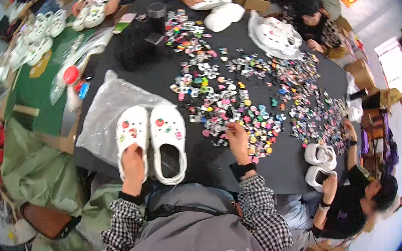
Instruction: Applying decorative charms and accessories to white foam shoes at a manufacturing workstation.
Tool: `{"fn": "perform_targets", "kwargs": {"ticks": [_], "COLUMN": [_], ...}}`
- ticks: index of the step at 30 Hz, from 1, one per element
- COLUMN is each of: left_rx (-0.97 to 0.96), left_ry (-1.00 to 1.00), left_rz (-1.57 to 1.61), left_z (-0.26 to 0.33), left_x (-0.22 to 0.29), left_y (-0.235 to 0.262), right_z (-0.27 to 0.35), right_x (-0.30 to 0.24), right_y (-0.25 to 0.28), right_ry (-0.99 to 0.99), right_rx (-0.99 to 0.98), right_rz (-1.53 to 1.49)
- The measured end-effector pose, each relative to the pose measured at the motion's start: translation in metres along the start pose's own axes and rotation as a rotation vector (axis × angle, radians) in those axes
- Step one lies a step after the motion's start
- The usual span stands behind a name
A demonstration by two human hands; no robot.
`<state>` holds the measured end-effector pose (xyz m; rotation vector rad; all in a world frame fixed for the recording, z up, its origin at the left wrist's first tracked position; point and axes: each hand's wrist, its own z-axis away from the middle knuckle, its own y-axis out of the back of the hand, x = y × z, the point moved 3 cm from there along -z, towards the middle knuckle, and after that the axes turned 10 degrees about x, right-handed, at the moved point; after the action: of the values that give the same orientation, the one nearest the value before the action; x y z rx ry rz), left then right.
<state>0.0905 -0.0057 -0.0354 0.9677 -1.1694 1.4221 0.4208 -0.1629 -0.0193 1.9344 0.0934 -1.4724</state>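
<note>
A pair of white clogs lies near me on the table, toes pointing away. Small coloured charms dot the left clog (pixel 126 122) and the right clog (pixel 168 125), strawberry-like red ones among them. My left hand (pixel 133 163) grips the left clog at its opening, its fingers partly inside. Beneath the pair spreads a clear plastic bag (pixel 107 109). To the right, my right hand (pixel 237 139) reaches the near edge of a big scatter of shoe charms (pixel 223 105). Its thumb and forefinger are pinched together among them; whatever they hold is too small to make out.
Other people sit around the black table (pixel 206 164) with white clogs. At the right, a co-worker's hand (pixel 329 186) holds a clog (pixel 319 176). A bagged pair (pixel 277 37) lies at the far side. A dark cup (pixel 156 17) stands far left, near a red-lidded jar (pixel 71 75).
</note>
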Motion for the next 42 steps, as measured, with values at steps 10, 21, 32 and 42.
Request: {"fn": "perform_targets", "kwargs": {"ticks": [10, 21, 32, 42], "left_rx": [-0.048, -0.1, -0.041, 0.083], "left_ry": [0.289, 0.346, -0.441, 0.416], "left_rz": [0.161, 0.433, -0.882, 0.383], "left_z": [0.005, -0.002, 0.026, 0.022], "left_x": [0.013, 0.006, 0.028, 0.012], "left_y": [-0.011, -0.006, -0.019, -0.026], "right_z": [0.024, 0.033, 0.004, 0.063], "right_x": [-0.001, 0.003, -0.096, -0.192], "right_y": [0.005, 0.002, -0.016, -0.142], "right_ry": [-0.043, -0.045, 0.153, 0.671], "right_rx": [0.126, 0.154, 0.006, -0.441], "right_rz": [-0.057, -0.046, -0.087, -0.038]}}
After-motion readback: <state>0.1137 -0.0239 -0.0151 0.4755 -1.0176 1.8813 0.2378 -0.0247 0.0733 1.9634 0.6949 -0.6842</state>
